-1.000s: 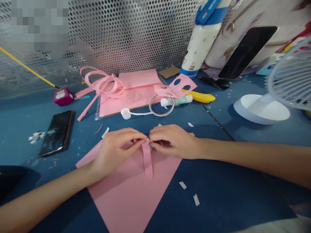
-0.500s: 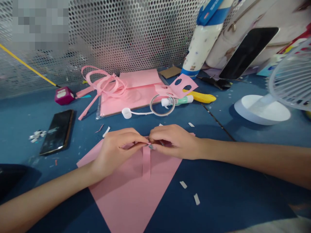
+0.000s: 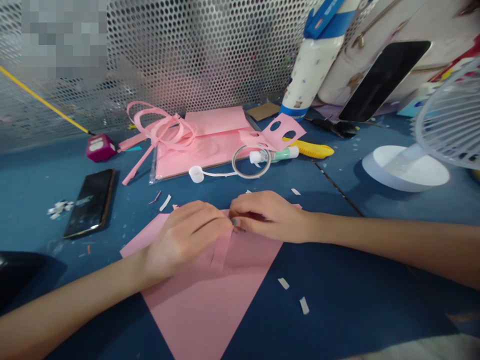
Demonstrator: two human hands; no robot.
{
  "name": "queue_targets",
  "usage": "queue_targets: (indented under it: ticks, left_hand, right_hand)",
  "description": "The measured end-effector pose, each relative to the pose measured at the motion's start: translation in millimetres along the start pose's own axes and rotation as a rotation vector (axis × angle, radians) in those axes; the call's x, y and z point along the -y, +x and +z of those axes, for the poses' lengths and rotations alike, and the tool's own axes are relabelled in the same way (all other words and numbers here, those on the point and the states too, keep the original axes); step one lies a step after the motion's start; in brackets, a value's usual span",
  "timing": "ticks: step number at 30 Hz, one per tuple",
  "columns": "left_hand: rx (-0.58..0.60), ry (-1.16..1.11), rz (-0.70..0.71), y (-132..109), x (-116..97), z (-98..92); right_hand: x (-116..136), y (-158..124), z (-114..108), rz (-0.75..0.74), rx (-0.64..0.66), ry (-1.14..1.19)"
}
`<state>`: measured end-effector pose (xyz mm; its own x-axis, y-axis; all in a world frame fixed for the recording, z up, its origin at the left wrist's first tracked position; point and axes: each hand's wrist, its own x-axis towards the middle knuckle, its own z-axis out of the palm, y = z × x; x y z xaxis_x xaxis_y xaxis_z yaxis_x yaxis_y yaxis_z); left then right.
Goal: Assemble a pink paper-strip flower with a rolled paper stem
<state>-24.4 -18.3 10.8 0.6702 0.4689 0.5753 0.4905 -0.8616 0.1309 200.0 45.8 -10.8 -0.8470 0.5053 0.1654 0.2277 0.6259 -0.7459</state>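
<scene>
A large pink paper sheet [image 3: 210, 310] lies slantwise on the blue table, with a narrow pink paper strip [image 3: 221, 252] over its upper part. My left hand [image 3: 187, 235] rests above the sheet, its fingers closed together on the strip's upper end. Against it, my right hand [image 3: 266, 215] pinches at the same end with thumb and forefinger. Both sets of fingertips meet there and cover the top of the strip, so its fold or join is hidden.
Behind the hands are a tape roll [image 3: 251, 175], a glue stick [image 3: 285, 154], a yellow cutter [image 3: 315, 150] and curled pink strips [image 3: 165, 130]. A phone [image 3: 90, 202] lies left; a white fan [image 3: 405, 170] stands right. White scraps [image 3: 304, 305] dot the table.
My left hand has rolled over, its fingers now closing forward over the strip's top. The strip's lower end has swung slightly left. My right hand has hardly moved.
</scene>
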Motion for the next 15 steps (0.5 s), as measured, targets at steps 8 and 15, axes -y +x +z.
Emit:
queue_targets:
  ticks: [8, 15]
  left_hand:
    - [-0.008, -0.365, -0.552, 8.6, -5.2, 6.4]
    - [0.024, -0.882, -0.867, 9.7, -2.4, 9.0]
  right_hand:
    - [-1.3, 0.6, 1.5, 0.000, -0.029, -0.027]
    - [1.3, 0.2, 0.8, -0.011, -0.045, -0.054]
